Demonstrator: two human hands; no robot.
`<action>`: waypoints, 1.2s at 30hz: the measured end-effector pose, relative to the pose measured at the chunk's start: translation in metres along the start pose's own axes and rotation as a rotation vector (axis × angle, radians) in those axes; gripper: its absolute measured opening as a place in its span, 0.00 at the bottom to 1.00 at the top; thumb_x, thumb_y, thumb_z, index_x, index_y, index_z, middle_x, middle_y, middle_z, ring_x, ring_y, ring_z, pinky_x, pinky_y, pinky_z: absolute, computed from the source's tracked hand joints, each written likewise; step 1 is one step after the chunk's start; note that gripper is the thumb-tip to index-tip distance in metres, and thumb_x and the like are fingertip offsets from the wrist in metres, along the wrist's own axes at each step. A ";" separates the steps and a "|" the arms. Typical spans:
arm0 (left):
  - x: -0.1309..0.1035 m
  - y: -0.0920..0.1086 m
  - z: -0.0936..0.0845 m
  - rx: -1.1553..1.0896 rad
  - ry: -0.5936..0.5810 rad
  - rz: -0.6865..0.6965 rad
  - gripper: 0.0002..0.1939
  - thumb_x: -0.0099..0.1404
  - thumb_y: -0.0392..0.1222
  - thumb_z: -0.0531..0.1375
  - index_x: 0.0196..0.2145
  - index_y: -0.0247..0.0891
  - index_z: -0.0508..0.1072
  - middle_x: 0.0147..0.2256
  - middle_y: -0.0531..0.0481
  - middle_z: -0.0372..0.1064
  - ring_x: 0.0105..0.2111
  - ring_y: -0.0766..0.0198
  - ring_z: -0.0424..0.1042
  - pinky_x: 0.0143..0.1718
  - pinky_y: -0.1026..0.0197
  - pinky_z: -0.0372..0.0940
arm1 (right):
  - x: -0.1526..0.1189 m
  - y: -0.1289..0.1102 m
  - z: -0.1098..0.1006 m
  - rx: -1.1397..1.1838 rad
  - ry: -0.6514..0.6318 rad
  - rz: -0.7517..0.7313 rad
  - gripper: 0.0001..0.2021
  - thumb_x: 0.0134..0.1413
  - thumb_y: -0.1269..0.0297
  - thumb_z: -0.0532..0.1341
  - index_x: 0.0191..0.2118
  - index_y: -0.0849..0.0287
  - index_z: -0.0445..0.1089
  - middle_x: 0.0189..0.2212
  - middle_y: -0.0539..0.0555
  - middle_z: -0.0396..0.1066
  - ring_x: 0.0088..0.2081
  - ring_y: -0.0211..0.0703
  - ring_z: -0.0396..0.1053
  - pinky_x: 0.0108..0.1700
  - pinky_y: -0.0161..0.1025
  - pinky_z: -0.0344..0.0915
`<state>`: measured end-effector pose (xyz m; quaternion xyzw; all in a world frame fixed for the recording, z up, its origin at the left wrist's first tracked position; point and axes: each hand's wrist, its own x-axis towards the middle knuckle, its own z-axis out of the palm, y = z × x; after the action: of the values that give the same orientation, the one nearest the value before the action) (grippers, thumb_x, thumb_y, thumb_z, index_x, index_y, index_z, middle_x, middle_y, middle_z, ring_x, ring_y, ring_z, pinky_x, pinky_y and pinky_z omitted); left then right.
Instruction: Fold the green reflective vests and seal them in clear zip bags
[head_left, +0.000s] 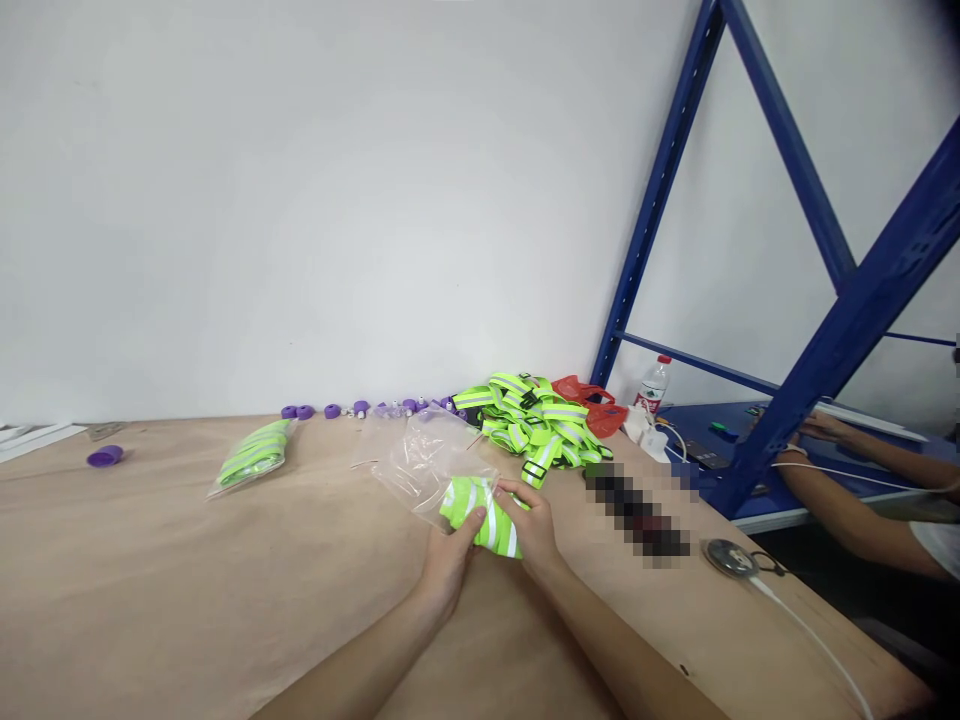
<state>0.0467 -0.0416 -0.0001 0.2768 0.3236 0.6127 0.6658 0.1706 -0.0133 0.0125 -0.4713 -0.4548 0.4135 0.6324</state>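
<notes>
A folded neon-green reflective strap bundle (491,525) is held between my two hands, low in the middle of the view. My left hand (448,560) grips its left side with the thumb on top. My right hand (534,528) closes on its upper right side, fingers at the edge of a clear plastic bag (420,455). The bag spreads out to the upper left, and its mouth meets the bundle's top. Behind my right hand lies a loose pile of green reflective straps (525,415) with black buckles. A filled bag of green straps (256,455) rests on the left.
Purple caps (332,411) line the wall; a purple cup (105,456) lies at left. Red plastic bags (592,400) and a bottle (654,385) stand behind. A round device (731,558) with a cable sits right, beside a blue rack (840,310). Another person's arms reach over a blue table.
</notes>
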 end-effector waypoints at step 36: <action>0.015 0.016 -0.013 0.309 0.071 0.194 0.28 0.41 0.44 0.77 0.40 0.32 0.79 0.43 0.37 0.79 0.47 0.43 0.77 0.53 0.47 0.68 | -0.007 0.014 0.008 0.296 -0.138 0.181 0.26 0.43 0.49 0.72 0.49 0.51 0.73 0.50 0.53 0.76 0.52 0.54 0.72 0.52 0.47 0.68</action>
<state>0.0274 -0.0256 0.0021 0.3838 0.4091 0.6265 0.5412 0.1595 -0.0145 -0.0016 -0.3828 -0.3871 0.5625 0.6223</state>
